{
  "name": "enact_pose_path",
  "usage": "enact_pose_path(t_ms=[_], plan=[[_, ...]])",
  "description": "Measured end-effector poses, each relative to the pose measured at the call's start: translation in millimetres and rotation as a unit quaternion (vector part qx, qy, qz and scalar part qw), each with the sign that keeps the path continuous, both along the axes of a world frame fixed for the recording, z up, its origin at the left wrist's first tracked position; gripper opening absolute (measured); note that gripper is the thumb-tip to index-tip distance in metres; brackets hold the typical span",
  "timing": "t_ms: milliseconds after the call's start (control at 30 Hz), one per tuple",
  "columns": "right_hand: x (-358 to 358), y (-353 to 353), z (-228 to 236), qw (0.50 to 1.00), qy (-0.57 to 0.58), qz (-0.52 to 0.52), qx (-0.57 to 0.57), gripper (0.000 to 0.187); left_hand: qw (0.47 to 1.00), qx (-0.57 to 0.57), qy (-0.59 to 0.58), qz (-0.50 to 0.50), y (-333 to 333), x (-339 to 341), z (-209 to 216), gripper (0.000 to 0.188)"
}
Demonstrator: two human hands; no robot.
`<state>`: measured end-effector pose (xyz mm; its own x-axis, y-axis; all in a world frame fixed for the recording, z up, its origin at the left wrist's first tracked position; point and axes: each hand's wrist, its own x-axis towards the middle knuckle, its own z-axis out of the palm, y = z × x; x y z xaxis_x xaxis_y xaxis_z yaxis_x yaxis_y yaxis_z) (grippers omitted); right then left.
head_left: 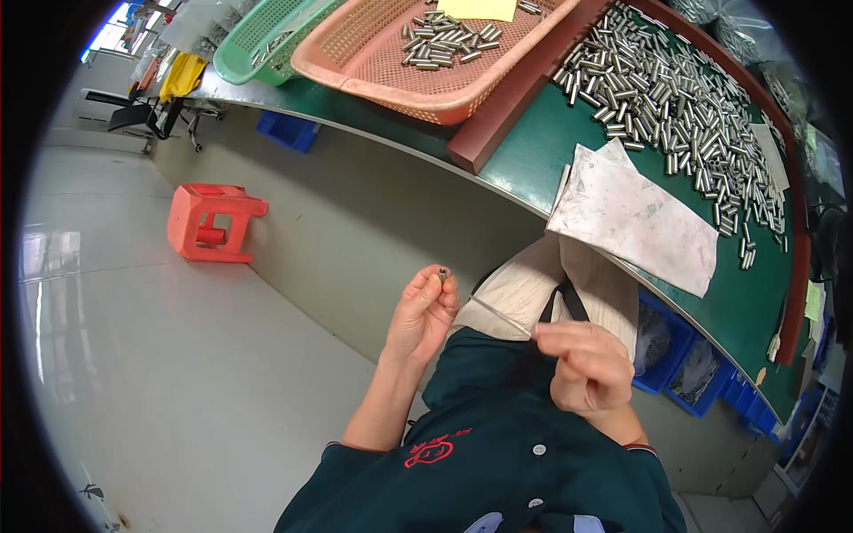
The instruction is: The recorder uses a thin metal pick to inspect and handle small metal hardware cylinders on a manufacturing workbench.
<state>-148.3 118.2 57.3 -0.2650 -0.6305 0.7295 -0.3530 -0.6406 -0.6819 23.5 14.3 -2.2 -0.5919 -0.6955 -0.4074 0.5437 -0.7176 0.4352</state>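
1. Left hand (421, 313): fingertips pinch small metal sleeve (442, 274), bore end up, raised clear of worktop (533, 151) over lap, prob. for access.
2. Right hand (582, 366): closed on thin wire rod (499, 316), tip angled toward sleeve, not touching.
3. Cylindrical steel pins (675, 107), shiny, lie loose on green mat; more in pink mesh basket (391, 62).
4. Grey crumpled sheet (635, 218) overhangs the edge.

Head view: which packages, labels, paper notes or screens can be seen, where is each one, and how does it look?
Yellow paper note: in the pink basket, top edge, rectangular.
Crumpled whitish plastic bag: flat on the green bench, hanging over its near edge.
Yellow-green slip: at the bench's far right, small.
Clear plastic bags: top left, beside the green basket.
No screen is seen.
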Motion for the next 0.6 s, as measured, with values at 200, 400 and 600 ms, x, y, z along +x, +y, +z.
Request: enact_pose_path(t_ms=[200,400,600], plan=[[5.8,-9.4,-12.9,0.995,-0.066,-0.067,0.018,0.012,0.998,-0.007,-0.046,-0.035,3.2,0.2,1.9,0.013],[5.5,-11.3,-17.0,0.994,-0.08,-0.062,0.033,0.011,0.997,-0.019,-0.068,-0.041,3.3,0.1,3.2,0.012],[6.8,-11.2,-23.3,0.992,-0.102,-0.06,0.043,0.01,0.995,-0.028,-0.082,-0.053,4.4,0.9,5.4,0.012]])
